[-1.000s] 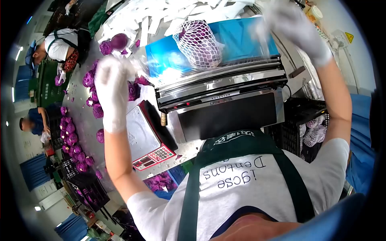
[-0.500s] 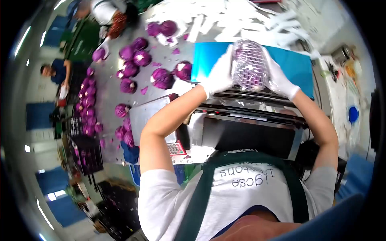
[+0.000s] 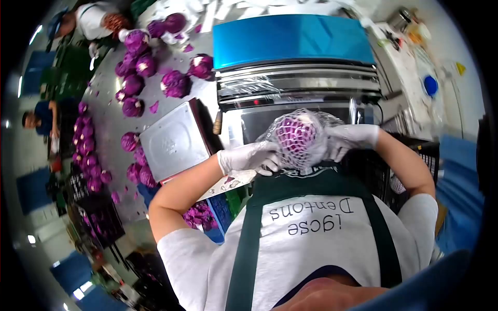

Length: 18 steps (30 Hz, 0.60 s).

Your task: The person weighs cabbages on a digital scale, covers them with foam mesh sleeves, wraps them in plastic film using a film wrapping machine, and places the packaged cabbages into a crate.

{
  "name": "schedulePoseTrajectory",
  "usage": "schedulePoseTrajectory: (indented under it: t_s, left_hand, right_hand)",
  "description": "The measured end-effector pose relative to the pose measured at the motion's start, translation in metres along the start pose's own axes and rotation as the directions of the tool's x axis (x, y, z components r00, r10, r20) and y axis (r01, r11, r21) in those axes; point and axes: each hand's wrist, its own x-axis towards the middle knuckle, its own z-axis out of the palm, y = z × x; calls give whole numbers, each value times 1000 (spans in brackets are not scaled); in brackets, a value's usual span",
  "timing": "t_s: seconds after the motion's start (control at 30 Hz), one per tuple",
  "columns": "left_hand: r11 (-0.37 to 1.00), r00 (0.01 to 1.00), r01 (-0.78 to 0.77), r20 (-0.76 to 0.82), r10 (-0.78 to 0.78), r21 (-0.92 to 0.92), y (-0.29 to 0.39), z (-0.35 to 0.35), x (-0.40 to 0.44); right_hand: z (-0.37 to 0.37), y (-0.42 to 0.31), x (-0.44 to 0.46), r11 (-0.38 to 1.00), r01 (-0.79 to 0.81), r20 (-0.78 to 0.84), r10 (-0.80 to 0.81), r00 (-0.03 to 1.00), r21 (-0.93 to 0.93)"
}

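Note:
A red cabbage (image 3: 296, 136) in a white foam net, with clear film around it, is held close to my chest. My left hand (image 3: 251, 157), in a white glove, closes on the wrapping at the left side of the cabbage. On the right side, my gloved right hand (image 3: 353, 139) has its fingers curled into the gathered film. Just beyond the cabbage stands a film-wrapping machine (image 3: 298, 80) with a blue panel (image 3: 293, 40) and dark rollers. Clear film lies over part of its rollers.
Left of the machine sits a scale (image 3: 174, 136) with a metal plate. Several loose red cabbages (image 3: 176, 84) lie on the metal table (image 3: 111, 116). A co-worker (image 3: 96, 22) stands at the far left. Black crates (image 3: 423, 155) are at right, near a blue lid (image 3: 430, 86).
Both hands have brought the wrapped cabbage from the blue panel back toward my chest. My fingers have shifted onto the film at its sides. The view has moved too.

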Motion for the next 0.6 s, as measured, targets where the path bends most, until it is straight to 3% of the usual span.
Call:
schedulePoseTrajectory:
  t_s: [0.07, 0.1, 0.17, 0.23, 0.27, 0.3, 0.33, 0.37, 0.43, 0.5, 0.57, 0.6]
  left_hand:
    - [982, 998, 44, 51, -35, -182, -14, -12, 3]
    - [944, 988, 28, 154, 24, -329, -29, -22, 4]
    - [922, 983, -114, 92, 159, -371, -47, -11, -14]
    - [923, 965, -253, -7, 262, -290, -60, 0, -29]
    - [912, 947, -319, -39, 320, -259, -68, 4, -35]
    - [895, 923, -383, -71, 377, -227, -75, 7, -39]
    - [933, 907, -356, -219, 360, 63, -86, -2, -28]
    - [779, 842, -449, -83, 532, 438, -95, -7, -38]
    - [704, 768, -335, -251, 589, 626, -95, 16, -46]
    - [769, 728, -473, -302, 616, 431, -95, 16, -48]
    - [753, 604, -453, -456, 653, 478, -87, 22, -53]
    - [703, 519, -534, -473, 711, 471, -77, 27, -59]
  right_hand:
    - [4, 27, 11, 976, 46, 40, -56, 998, 214]
    - [6, 33, 10, 942, 76, 82, -108, 991, 328]
    - [16, 40, -1, 927, 162, 15, -177, 984, 339]
    - [23, 51, -16, 834, 317, -128, -291, 948, 451]
    - [28, 55, -21, 800, 450, -222, -393, 893, 396]
    - [31, 60, -24, 818, 514, -329, -426, 843, 257]
    - [40, 64, -27, 830, 497, -422, -557, 715, -254]
    - [52, 68, -30, 653, 304, -412, -705, 577, -693]
    - [68, 80, -20, 711, 337, -564, -698, 441, -617]
    - [72, 78, -27, 762, 415, -663, -642, 385, -497]
    - [83, 72, -33, 750, 639, -726, -533, 435, -168]
    - [89, 63, -41, 772, 623, -735, -494, 466, -124]
